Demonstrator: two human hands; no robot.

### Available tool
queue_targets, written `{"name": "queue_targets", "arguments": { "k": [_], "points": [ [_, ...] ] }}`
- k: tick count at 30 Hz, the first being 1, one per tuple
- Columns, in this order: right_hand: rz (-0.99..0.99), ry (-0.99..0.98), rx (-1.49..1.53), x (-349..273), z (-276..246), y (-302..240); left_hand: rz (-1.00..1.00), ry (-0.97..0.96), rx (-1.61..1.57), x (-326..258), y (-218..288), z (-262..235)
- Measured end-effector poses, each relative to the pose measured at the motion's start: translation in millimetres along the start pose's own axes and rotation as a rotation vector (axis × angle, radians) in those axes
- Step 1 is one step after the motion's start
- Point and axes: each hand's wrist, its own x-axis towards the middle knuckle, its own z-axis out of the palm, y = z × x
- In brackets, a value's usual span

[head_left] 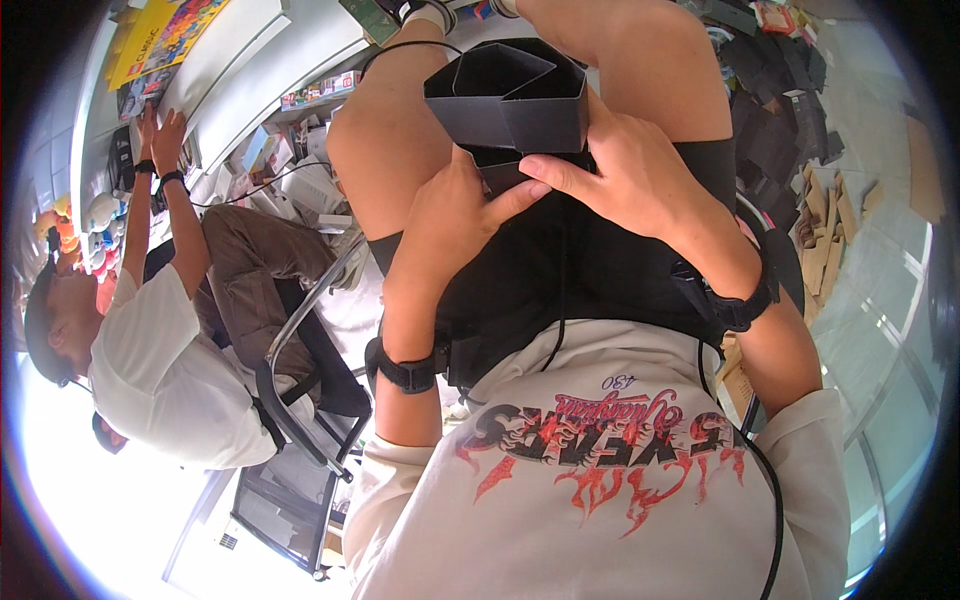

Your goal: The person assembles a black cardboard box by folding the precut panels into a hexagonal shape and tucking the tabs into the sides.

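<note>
Above my lap I hold a small black cardboard box (545,125), with angled panels showing at its top and a folded flap at its near side. My left hand (450,215) grips its lower left part, thumb pointing toward the middle. Around the right side curls my right hand (635,180), its thumb lying across the near flap. Both thumbs come close together at that flap. Most of my fingers are hidden behind or beneath the box.
To the left, another person (165,370) sits on a chair with hands raised near a yellow box (165,45). Black boxes (770,90) are piled at the right, beside scattered brown cardboard strips (825,225). Packages and papers (300,185) lie beyond my left knee.
</note>
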Motion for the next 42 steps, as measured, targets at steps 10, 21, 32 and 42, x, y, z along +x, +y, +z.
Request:
{"name": "queue_targets", "arguments": {
  "k": [10, 21, 32, 42],
  "points": [
    [0.002, -0.009, -0.010, -0.3, 0.6, 4.4, -0.004, -0.007, 0.051, 2.4, 2.4, 1.7],
    [-0.012, 0.009, -0.006, -1.4, 4.0, 4.6, -0.036, -0.020, 0.070, 1.8, 3.6, -0.1],
    [-0.010, 0.004, -0.019, -1.5, 4.8, 2.1, -0.017, -0.021, 0.037, 1.0, 2.2, -0.5],
    [-0.017, 0.010, -0.025, -4.4, 5.0, 2.2, 0.044, 0.029, 0.058, -0.1, -1.6, 4.6]
  ]
}}
